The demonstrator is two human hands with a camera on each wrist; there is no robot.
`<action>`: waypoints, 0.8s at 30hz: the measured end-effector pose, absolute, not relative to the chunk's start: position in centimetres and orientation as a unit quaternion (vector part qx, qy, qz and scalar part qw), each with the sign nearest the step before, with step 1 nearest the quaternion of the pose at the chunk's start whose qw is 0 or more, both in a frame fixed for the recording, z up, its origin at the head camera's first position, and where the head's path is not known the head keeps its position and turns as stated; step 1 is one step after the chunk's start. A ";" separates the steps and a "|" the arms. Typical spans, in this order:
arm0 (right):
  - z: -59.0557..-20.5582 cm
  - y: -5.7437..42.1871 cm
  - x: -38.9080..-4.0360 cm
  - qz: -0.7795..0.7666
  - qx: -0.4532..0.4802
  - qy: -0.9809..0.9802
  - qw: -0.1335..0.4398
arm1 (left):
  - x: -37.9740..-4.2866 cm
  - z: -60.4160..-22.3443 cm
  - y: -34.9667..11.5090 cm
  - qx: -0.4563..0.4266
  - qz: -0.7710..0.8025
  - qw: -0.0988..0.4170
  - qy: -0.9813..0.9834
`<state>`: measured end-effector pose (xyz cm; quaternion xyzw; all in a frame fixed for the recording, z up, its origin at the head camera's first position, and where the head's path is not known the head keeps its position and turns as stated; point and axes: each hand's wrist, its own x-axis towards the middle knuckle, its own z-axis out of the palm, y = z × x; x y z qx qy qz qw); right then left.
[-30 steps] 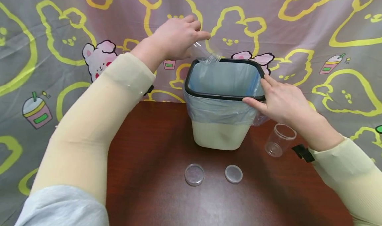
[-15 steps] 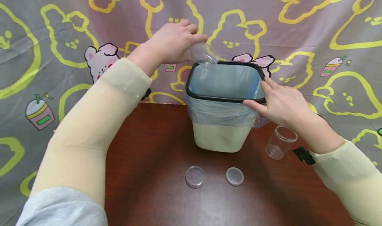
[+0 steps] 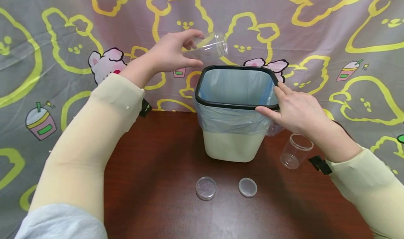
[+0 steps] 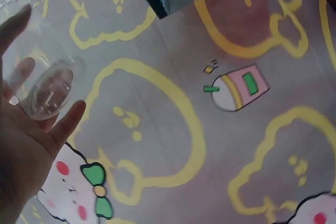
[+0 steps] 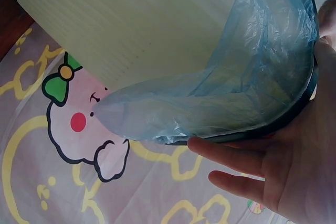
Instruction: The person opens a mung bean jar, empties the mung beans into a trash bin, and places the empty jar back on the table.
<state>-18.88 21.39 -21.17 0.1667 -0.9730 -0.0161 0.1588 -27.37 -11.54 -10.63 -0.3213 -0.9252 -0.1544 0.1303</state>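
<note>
My left hand (image 3: 170, 53) grips a clear plastic jar (image 3: 213, 44) by its base end, above the left rear of a cream trash bin (image 3: 234, 146). The jar lies on its side in the air, its threaded mouth facing right. In the left wrist view, fingers spread around the jar's round bottom (image 4: 50, 93). A bluish bag (image 3: 235, 118) lines the bin and folds over outside, under a black rim. My right hand (image 3: 298, 107) rests on the rim's right front corner, thumb along the front. Two straight fingers (image 5: 231, 156) show below the rim in the right wrist view.
A second clear jar (image 3: 296, 152) stands uncapped right of the bin, close to my right forearm. Two round clear lids (image 3: 206, 188) lie on the dark wooden table (image 3: 151, 197) in front of the bin. Behind everything hangs a patterned cloth (image 3: 126, 28).
The left hand has turned the jar from mouth-down over the bin's left rear rim to nearly level, lifting its mouth off the rim. The right hand keeps its place.
</note>
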 end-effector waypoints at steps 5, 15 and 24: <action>-21.2 21.4 -18.9 -0.016 0.170 -0.972 0.164 | -27.2 -11.6 -12.5 -0.308 -0.304 0.105 -0.895; -21.2 21.5 -18.9 -0.013 0.164 -0.974 0.156 | -26.5 -12.6 -13.6 -0.301 -0.459 0.081 -0.832; -21.0 21.4 -18.9 -0.015 0.156 -0.977 0.144 | -26.5 -14.2 -14.7 -0.293 -0.525 0.065 -0.796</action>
